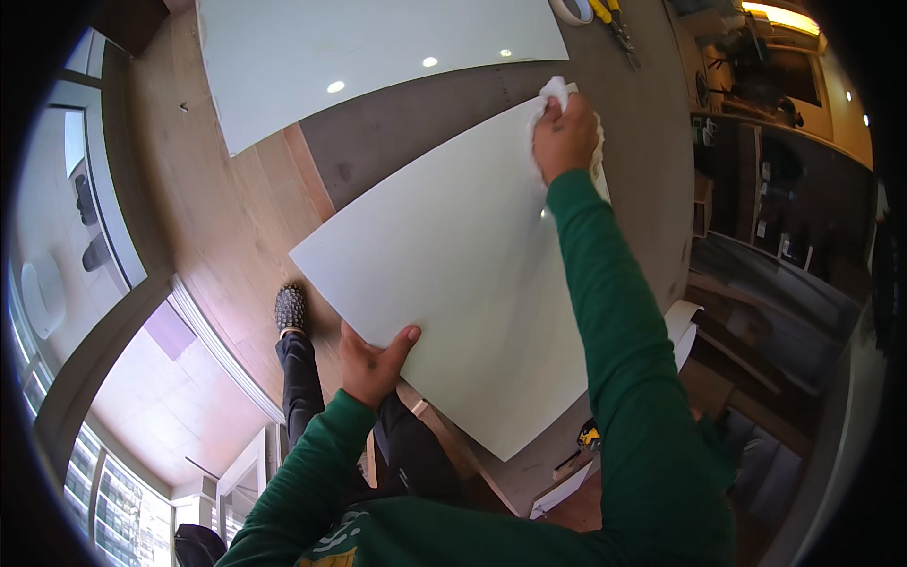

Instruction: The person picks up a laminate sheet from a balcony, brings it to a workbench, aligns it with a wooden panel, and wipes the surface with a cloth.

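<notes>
A white panel (pixel 453 274) lies aslant on a grey-brown worktop (pixel 652 189), spanning the space between a person's hands; lens bend obscures which side is longer. The left hand (pixel 371 367), nearer the body, has its grip clamped on the near-left edge, thumb on top (the fingers are largely hidden). The right hand (pixel 565 137), at the far corner, is closed around a white wad (pixel 555 89). Pale lettering (pixel 335 534) on the green top (pixel 453 537) is unreadable.
</notes>
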The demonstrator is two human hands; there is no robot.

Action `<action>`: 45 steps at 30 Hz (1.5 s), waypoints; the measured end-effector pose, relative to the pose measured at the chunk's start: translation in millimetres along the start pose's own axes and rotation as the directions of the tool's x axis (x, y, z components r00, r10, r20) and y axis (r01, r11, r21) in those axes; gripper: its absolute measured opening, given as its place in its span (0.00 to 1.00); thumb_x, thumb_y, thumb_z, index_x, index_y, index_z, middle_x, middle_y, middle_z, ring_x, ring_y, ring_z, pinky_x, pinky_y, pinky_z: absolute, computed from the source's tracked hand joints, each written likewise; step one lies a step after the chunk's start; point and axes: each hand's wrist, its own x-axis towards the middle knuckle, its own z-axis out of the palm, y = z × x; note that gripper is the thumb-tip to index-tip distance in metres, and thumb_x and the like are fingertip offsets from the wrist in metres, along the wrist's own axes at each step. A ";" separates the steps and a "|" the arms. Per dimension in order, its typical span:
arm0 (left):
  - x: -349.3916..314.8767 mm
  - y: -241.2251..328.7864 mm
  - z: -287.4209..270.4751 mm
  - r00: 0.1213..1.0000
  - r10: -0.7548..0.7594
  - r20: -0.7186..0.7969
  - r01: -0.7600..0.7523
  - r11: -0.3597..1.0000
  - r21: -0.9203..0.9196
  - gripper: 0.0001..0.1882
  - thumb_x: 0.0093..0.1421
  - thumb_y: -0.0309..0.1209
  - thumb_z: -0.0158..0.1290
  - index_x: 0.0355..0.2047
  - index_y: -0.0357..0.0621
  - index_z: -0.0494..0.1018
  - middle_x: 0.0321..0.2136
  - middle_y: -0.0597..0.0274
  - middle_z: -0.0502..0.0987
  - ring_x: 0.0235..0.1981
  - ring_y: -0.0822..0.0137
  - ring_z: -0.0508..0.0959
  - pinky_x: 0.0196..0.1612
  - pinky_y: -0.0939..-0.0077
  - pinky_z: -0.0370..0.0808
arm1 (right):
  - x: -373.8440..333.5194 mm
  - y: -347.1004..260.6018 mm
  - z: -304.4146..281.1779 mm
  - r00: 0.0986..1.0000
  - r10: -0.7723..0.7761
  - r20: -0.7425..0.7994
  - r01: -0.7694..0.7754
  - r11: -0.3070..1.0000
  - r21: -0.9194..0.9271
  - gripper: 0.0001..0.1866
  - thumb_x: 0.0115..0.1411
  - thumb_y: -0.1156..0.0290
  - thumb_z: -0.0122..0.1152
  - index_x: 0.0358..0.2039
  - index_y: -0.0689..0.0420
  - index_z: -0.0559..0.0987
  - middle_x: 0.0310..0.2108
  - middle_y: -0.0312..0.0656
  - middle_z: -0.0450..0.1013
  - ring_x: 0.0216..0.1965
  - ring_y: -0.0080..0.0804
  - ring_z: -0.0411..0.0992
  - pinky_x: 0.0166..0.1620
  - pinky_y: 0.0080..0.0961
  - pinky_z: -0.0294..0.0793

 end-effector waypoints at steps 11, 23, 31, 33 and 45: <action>8.5 -28.4 -12.3 0.990 0.129 0.052 -0.131 0.990 0.041 0.39 0.56 0.37 0.69 0.63 0.35 0.64 0.56 0.42 0.71 0.58 0.45 0.72 0.62 0.55 0.70 | -182.7 -18.1 -46.2 0.945 -0.317 0.086 0.304 0.944 0.131 0.14 0.66 0.65 0.59 0.40 0.64 0.73 0.40 0.57 0.72 0.43 0.61 0.70 0.46 0.52 0.69; 6.4 -60.4 -30.2 0.879 0.385 0.281 -0.385 0.921 -0.055 0.60 0.54 0.37 0.68 0.75 0.33 0.40 0.75 0.30 0.37 0.77 0.38 0.34 0.77 0.53 0.40 | -280.1 -59.0 -100.6 0.770 -0.610 0.186 0.551 0.784 0.287 0.13 0.57 0.71 0.63 0.42 0.60 0.76 0.42 0.51 0.71 0.45 0.56 0.68 0.50 0.50 0.65; 0.3 -68.3 -16.1 0.896 0.392 0.208 -0.403 0.915 0.010 0.64 0.53 0.40 0.66 0.73 0.23 0.33 0.74 0.25 0.36 0.76 0.31 0.35 0.77 0.51 0.37 | -174.0 -144.8 -52.7 0.630 -0.769 0.105 0.690 0.617 0.380 0.08 0.58 0.69 0.66 0.35 0.58 0.78 0.35 0.44 0.72 0.39 0.49 0.68 0.45 0.45 0.65; 0.9 -66.9 -17.2 0.900 0.388 0.201 -0.397 0.918 0.004 0.63 0.53 0.40 0.65 0.73 0.24 0.33 0.74 0.25 0.35 0.76 0.31 0.36 0.77 0.52 0.38 | -163.0 -152.3 -47.2 0.639 -0.765 0.082 0.694 0.620 0.367 0.08 0.59 0.69 0.66 0.35 0.58 0.78 0.35 0.45 0.72 0.38 0.49 0.68 0.44 0.45 0.65; -34.6 -80.8 -9.5 0.897 0.426 0.113 -0.434 0.899 0.051 0.65 0.51 0.42 0.69 0.74 0.27 0.35 0.75 0.32 0.41 0.76 0.33 0.43 0.76 0.50 0.46 | -248.8 -72.2 -81.8 0.706 -0.682 0.191 0.591 0.716 0.370 0.13 0.64 0.64 0.63 0.43 0.60 0.77 0.38 0.51 0.71 0.43 0.57 0.68 0.49 0.51 0.65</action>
